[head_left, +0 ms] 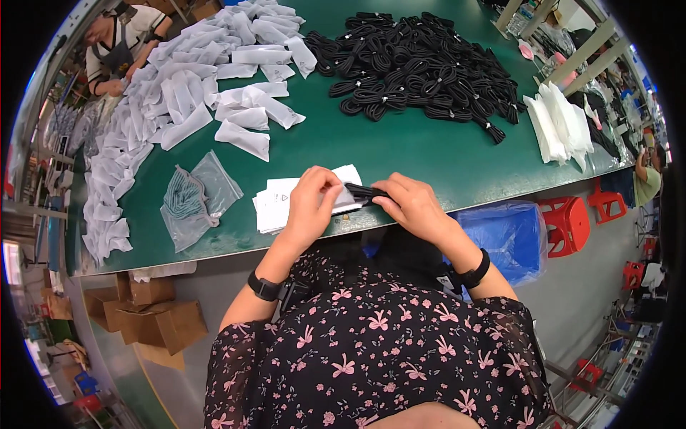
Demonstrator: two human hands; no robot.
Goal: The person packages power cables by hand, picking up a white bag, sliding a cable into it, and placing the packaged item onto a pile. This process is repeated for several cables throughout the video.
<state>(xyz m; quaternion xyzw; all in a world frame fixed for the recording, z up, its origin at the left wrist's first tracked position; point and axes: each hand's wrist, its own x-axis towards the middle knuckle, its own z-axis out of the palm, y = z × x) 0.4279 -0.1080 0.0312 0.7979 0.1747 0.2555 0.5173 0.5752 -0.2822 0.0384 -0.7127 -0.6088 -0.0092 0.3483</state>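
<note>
At the near edge of the green table (429,154), your left hand (309,204) pinches a small white pouch (345,194) by its mouth while your right hand (414,207), fingers closed, feeds a coiled black cable (368,191) into it. The pouch sits on a stack of white pouches (275,204) close to the edge; a loose coil end could snag the opening, or a nudge could push the stack off the table.
</note>
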